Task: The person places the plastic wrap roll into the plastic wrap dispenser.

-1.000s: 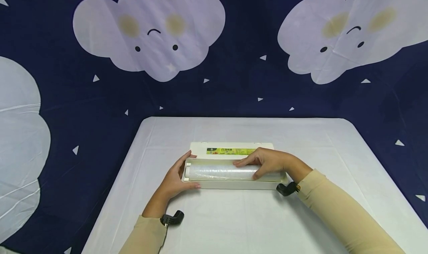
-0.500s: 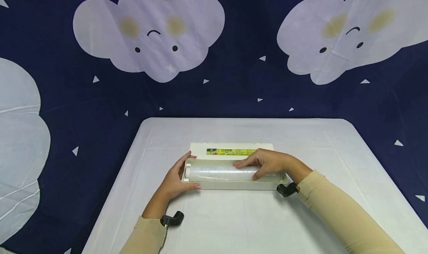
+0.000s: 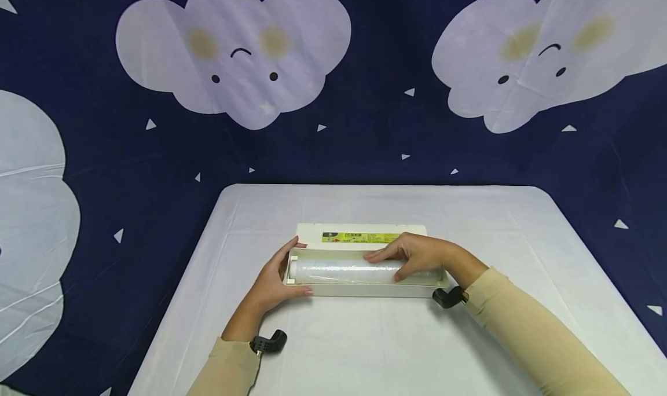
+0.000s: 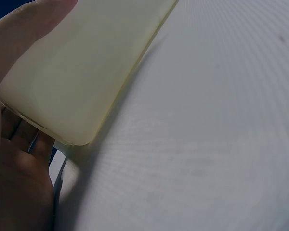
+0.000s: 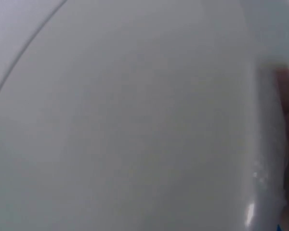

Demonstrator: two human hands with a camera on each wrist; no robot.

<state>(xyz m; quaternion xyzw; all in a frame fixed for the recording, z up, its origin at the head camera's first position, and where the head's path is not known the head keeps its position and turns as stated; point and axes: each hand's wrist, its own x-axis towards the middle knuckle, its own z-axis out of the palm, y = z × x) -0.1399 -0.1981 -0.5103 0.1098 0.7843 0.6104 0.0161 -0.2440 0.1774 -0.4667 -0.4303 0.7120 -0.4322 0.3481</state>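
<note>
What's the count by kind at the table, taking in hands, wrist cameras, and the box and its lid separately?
Hands: 2, the left hand and the right hand
Wrist cameras: 2, the left camera and the right camera
Box: 1, the open box
Lid: 1, the labelled lid
Roll: 1, the film roll
Total: 7

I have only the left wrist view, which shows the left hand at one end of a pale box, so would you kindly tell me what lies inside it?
Observer: A shiny, whitish roll lies lengthwise in the box.
Operator: Thank you; where is the right hand?
Observer: The right hand grips the roll, right of its middle.
Operator: And is the lid closed?
Observer: No, the lid is open beyond the box, with a yellow-green label on it.
</note>
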